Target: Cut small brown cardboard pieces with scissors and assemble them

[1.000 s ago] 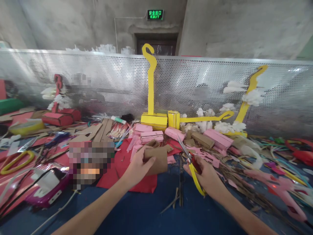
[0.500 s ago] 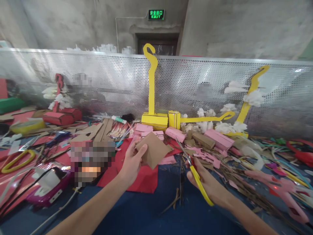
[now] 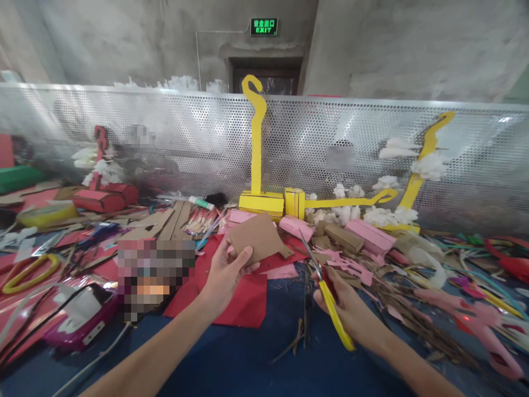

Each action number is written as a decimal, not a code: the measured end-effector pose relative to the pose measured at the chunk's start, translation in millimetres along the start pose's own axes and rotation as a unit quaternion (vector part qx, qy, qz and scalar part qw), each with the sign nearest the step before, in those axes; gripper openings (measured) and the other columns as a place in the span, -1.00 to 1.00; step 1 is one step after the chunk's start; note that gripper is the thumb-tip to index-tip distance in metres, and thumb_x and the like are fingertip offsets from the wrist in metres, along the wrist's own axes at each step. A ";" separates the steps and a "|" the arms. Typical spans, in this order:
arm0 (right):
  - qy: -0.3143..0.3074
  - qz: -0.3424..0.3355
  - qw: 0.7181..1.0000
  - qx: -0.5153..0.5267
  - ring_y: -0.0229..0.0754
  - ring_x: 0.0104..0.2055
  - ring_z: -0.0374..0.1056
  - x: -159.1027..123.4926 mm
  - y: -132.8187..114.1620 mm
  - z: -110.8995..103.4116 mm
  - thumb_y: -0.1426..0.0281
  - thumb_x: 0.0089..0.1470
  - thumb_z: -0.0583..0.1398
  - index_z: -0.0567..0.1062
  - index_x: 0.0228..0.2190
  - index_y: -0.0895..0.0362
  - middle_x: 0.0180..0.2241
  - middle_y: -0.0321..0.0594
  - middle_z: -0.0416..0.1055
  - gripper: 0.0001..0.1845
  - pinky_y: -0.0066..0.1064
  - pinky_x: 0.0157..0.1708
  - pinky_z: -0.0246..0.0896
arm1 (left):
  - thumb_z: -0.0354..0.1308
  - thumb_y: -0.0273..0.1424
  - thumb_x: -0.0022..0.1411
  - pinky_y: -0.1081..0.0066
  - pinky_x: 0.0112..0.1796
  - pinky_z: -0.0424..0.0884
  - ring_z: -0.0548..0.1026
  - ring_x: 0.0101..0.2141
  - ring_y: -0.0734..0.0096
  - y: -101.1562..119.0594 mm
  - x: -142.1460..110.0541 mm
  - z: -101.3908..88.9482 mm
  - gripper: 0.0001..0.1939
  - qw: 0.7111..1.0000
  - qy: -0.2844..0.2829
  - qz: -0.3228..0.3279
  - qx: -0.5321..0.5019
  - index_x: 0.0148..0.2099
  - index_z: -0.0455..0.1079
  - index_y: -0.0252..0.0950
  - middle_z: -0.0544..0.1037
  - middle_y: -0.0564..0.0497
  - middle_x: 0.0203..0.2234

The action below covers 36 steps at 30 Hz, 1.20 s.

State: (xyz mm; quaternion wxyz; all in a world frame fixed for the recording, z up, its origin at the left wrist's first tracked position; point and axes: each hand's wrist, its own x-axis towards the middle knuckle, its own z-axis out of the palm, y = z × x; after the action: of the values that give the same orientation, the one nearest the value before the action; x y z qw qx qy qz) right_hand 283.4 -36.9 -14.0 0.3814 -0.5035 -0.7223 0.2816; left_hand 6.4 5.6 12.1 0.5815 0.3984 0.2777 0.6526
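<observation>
Resting on the blue counter (image 3: 248, 364) at the left is a purple-sided device (image 3: 82, 325). Next, the person's left hand (image 3: 225, 270) is clamped on a piece of brown cardboard (image 3: 256, 237), thumb on its face, over a red sheet (image 3: 243, 306). Behind, a yellow hook (image 3: 256, 149) stands upright on a yellow block (image 3: 261, 205). Farther right, the right hand (image 3: 347, 304) is wrapped around yellow-handled scissors (image 3: 334, 311), blades pointing away from the person, apart from the cardboard. A pink glue gun (image 3: 475, 315) lies at the far right.

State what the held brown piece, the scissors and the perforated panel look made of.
Brown piece: probably cardboard, matte and plain brown.
Scissors: blades likely steel, grey and shiny; handles probably plastic, smooth yellow and red.
Perforated panel: seemingly bare metal, silvery with bright reflections.
</observation>
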 end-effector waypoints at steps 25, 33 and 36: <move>-0.023 -0.043 0.995 -0.089 -0.24 -0.43 0.15 -7.3 -47.5 -1.5 0.26 0.12 0.27 0.31 -0.35 0.07 -0.43 -0.36 0.31 -0.77 -0.42 -0.45 0.10 | 0.49 -0.43 0.08 0.29 -0.08 0.59 0.63 -0.06 0.19 -2.9 -12.8 3.5 -0.43 0.987 -0.119 -0.109 -0.015 0.13 0.44 -0.20 0.67 -0.08 -0.06; -0.029 -0.050 0.992 -0.112 -0.24 -0.41 0.12 -9.1 -48.8 -3.8 0.26 0.12 0.28 0.28 -0.37 0.06 -0.42 -0.38 0.29 -0.73 -0.42 -0.42 0.07 | 0.48 -0.42 0.09 0.35 -0.08 0.57 0.64 -0.11 0.28 -3.7 -11.4 1.4 -0.51 0.988 -0.117 -0.096 -0.012 0.08 0.49 -0.24 0.67 -0.07 -0.07; -0.028 -0.059 0.991 -0.115 -0.23 -0.40 0.12 -10.4 -48.4 -3.7 0.25 0.13 0.27 0.28 -0.36 0.06 -0.41 -0.37 0.29 -0.74 -0.42 -0.41 0.07 | 0.49 -0.41 0.08 0.33 -0.06 0.58 0.64 -0.09 0.24 -3.3 -11.9 0.9 -0.52 0.988 -0.119 -0.102 -0.009 0.06 0.50 -0.26 0.68 -0.10 -0.08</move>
State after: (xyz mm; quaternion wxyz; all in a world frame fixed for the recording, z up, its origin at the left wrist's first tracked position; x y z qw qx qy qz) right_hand 263.8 -62.7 23.5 0.3163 -0.4926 -0.7888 0.1876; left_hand 9.0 -5.6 7.5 0.6777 0.4370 0.2399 0.5406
